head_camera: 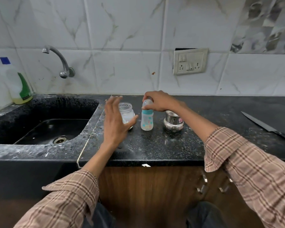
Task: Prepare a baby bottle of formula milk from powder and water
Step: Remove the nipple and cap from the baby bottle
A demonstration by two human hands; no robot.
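We note right hand gripping the upright baby bottle's clear cap; left hand spread open, empty, before the glass jar.

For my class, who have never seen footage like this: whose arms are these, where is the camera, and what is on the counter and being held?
One picture, from a camera worn on a person's head, looking down at their own arms in checked sleeves. The right hand grips the clear cap of a baby bottle standing on the black counter. The left hand is open, reaching at a glass jar. A steel pot stands right of the bottle, a knife far right, a sink left.
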